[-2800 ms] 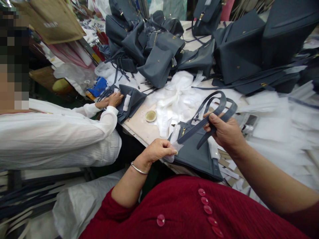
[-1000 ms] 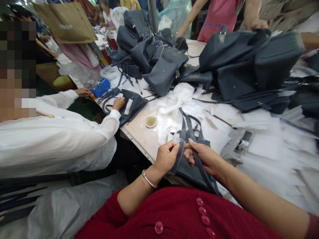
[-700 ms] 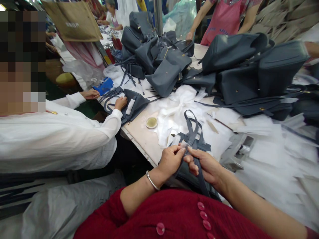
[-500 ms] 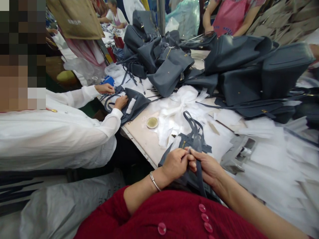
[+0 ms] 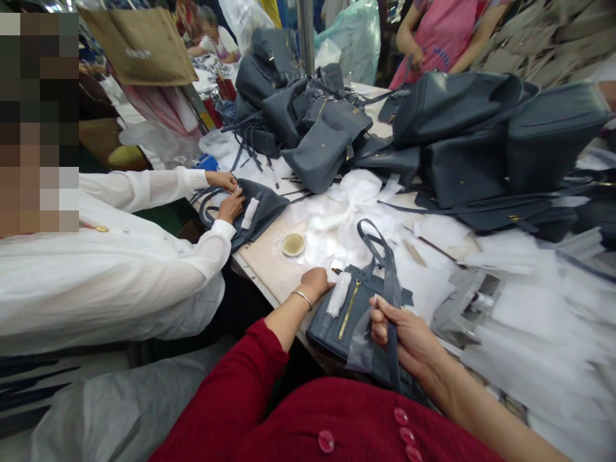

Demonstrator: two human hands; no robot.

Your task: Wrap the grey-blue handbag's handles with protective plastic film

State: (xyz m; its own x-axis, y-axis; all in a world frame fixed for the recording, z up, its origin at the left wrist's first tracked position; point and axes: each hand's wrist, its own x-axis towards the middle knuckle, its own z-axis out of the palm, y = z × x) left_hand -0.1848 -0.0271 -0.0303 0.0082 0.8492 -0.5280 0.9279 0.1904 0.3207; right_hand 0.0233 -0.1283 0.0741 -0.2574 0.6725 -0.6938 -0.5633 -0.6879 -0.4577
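Observation:
A dark blue-grey handbag [image 5: 327,330] with a gold zipper [image 5: 350,310] lies at the table's near edge, its strap [image 5: 376,240] looped upward. White wrapping [image 5: 339,295] covers a piece beside the zipper. My right hand [image 5: 397,327] is closed on a clear plastic sheet [image 5: 360,346] over the bag's right part, next to the strap. Beyond the bag's upper left corner is my left hand [image 5: 316,282], near a small dark-tipped item; its fingertips are too unclear to tell what they hold.
A co-worker in white [image 5: 158,256] handles another bag [image 5: 264,215] at the left. A round tin [image 5: 293,244] sits near the edge. White sheets [image 5: 524,321] and a metal dispenser [image 5: 466,308] lie right. Bags [image 5: 462,160] are piled behind.
My left hand has left my right hand and moved up and left past the bag, uncovering the zipper and plastic sheet. The co-worker's hands have come closer together.

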